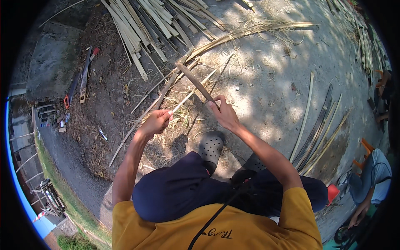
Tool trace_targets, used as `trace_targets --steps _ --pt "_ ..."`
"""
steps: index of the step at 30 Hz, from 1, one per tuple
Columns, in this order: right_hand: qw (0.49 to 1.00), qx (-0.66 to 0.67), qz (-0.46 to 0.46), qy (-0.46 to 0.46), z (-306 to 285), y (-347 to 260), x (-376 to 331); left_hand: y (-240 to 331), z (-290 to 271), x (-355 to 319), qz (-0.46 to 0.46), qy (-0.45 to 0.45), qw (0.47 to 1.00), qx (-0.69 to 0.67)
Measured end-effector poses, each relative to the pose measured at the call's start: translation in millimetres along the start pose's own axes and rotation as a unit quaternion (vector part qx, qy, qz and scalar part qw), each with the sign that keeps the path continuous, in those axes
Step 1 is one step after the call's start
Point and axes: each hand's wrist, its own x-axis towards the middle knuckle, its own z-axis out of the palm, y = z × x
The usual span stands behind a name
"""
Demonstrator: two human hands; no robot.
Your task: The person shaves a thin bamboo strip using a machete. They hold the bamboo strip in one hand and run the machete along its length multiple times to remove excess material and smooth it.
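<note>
My left hand (157,122) is closed, with thumb and fingers pinching the near end of a thin pale bamboo strip (188,95). The strip slants away up and to the right. My right hand (225,113) is wrapped round the near end of a long, narrow brown tool (194,79), which points up and to the left with a short bend at its far end. Whether it is a blade or a wooden piece I cannot tell. The tool crosses above the strip, and I cannot make out whether they touch. My fingers hide its near end.
Many split bamboo slats (139,27) lie at the far left, and more slats (321,129) at right. Thin shavings (271,35) litter the ground. A handsaw (84,81) lies at left. Another person (371,177) sits at the far right near an orange chair (364,152).
</note>
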Motion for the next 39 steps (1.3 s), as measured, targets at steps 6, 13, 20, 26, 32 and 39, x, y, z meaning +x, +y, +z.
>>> trace_targets --steps 6,13,20,26,32,39 --pt "0.991 -0.108 0.033 0.067 -34 56 41 -60 24 -18 -0.046 0.002 0.995 -0.090" --pt "0.976 -0.156 0.091 0.118 -69 77 66 -87 21 -100 -0.036 0.069 0.996 -0.044" --pt "0.984 0.042 0.017 0.172 -70 40 42 -42 11 -185 -0.002 0.288 0.924 0.251" --pt "0.956 0.290 0.017 -0.032 -46 -47 5 -19 -12 -120 0.076 0.134 0.984 0.083" --pt "0.992 0.110 -0.064 -0.001 -31 -60 6 6 -7 -87 0.019 0.038 0.996 -0.073" --pt "0.995 -0.067 -0.066 0.031 -48 -24 38 -31 -14 -115 -0.013 0.025 0.991 -0.134"
